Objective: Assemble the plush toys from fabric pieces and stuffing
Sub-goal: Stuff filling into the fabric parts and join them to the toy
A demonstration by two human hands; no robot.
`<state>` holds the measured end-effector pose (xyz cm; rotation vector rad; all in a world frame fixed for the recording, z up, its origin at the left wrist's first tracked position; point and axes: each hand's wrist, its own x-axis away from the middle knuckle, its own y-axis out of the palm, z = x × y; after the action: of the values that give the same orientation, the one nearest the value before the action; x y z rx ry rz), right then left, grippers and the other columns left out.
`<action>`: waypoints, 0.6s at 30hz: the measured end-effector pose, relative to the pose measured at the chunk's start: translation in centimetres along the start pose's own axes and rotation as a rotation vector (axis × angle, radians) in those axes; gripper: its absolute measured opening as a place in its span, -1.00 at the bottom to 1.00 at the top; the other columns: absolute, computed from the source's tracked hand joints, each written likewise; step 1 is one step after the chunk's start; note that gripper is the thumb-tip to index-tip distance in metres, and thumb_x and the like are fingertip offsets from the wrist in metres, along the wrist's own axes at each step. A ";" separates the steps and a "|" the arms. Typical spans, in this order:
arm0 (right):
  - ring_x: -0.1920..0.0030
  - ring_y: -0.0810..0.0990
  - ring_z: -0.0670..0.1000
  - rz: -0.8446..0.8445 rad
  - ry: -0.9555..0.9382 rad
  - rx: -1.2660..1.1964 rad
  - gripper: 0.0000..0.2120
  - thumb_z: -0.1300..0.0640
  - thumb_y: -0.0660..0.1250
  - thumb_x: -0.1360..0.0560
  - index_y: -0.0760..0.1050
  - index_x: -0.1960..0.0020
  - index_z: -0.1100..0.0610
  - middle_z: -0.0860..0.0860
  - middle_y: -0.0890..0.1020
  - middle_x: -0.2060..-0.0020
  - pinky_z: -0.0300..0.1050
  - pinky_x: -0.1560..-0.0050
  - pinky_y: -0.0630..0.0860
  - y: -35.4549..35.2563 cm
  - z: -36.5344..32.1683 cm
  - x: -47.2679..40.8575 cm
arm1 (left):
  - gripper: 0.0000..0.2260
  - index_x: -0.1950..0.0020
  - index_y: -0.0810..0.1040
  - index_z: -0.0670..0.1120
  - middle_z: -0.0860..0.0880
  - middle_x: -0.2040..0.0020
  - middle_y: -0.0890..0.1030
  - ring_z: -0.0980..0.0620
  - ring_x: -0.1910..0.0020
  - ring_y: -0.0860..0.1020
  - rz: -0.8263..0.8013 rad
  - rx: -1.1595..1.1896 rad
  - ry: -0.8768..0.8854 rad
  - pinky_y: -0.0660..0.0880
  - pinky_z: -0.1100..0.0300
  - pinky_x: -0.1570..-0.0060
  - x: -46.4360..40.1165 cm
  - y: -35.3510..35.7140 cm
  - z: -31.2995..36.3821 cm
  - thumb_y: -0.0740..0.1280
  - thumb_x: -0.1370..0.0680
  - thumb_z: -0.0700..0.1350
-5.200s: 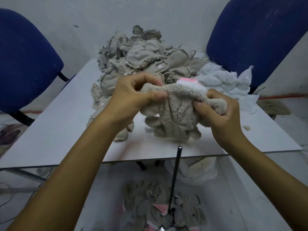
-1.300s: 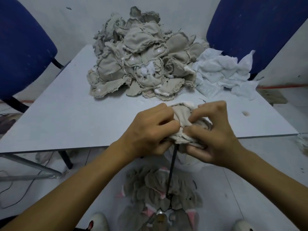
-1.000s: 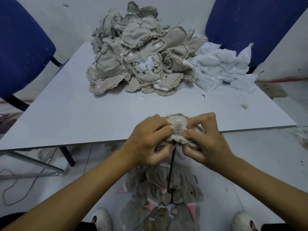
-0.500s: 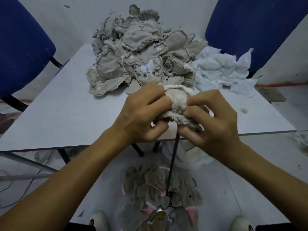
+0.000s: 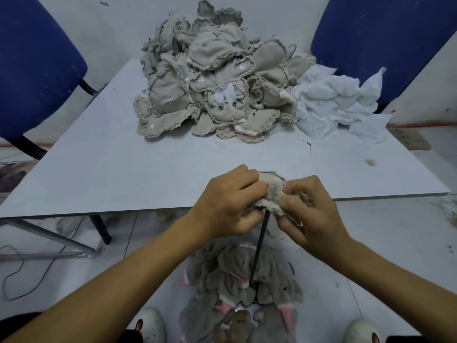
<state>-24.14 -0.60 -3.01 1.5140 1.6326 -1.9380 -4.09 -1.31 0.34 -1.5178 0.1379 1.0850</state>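
Observation:
A beige plush fabric piece (image 5: 272,194) is bunched between both hands at the table's near edge. My left hand (image 5: 227,204) grips its left side with curled fingers. My right hand (image 5: 309,209) pinches its right side. A thin dark rod (image 5: 258,246) stands upright from the floor and its top goes into the underside of the piece. A big heap of inside-out beige fabric pieces (image 5: 215,87) lies at the back of the table. White fabric (image 5: 338,107) is crumpled to the heap's right.
The grey table (image 5: 123,169) has blue chairs behind it at left (image 5: 37,70) and right (image 5: 383,45). A pile of turned plush pieces with pink ears (image 5: 247,293) lies on the floor around the rod's base, between my white shoes. A cable trails at lower left.
Both hands have pushed the plush piece down along the rod, from in front of the heap to the table's near edge. The rod's visible length is shorter.

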 end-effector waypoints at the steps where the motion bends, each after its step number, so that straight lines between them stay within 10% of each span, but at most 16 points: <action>1: 0.17 0.48 0.21 -0.006 0.029 -0.028 -0.91 0.24 0.35 -0.50 0.44 0.04 0.16 0.22 0.54 0.11 0.08 0.24 0.42 0.3 -0.1 0.4 | -0.82 0.32 0.40 -0.19 -0.16 0.35 0.39 -0.10 0.37 0.31 -0.009 0.014 -0.041 0.27 -0.03 0.46 0.5 0.3 0.1 0.41 -0.31 -0.32; 10: 0.16 0.42 0.16 0.001 0.083 -0.088 -0.84 0.19 0.30 -0.47 0.51 0.17 0.30 0.14 0.47 0.09 0.12 0.24 0.43 0.5 -0.5 0.0 | -0.70 0.15 0.40 -0.17 -0.10 0.29 0.39 0.02 0.29 0.22 -0.207 0.117 -0.078 0.25 0.09 0.37 1.5 -0.5 -0.4 0.49 -0.29 -0.33; 18: 0.06 0.38 0.14 0.144 0.014 -0.029 -0.88 0.14 0.27 -0.47 0.32 0.10 0.09 0.06 0.35 0.02 -0.03 0.07 0.33 -2.7 0.3 -5.4 | -0.82 0.13 0.40 -0.12 0.06 0.20 0.28 0.12 0.22 0.17 0.063 0.040 0.046 0.16 0.23 0.25 -3.3 -3.7 -1.1 0.40 -0.41 -0.24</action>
<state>-23.67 -2.20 2.78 1.5906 1.5055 -1.8241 -3.00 -2.79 5.11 -1.5118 0.2386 1.0915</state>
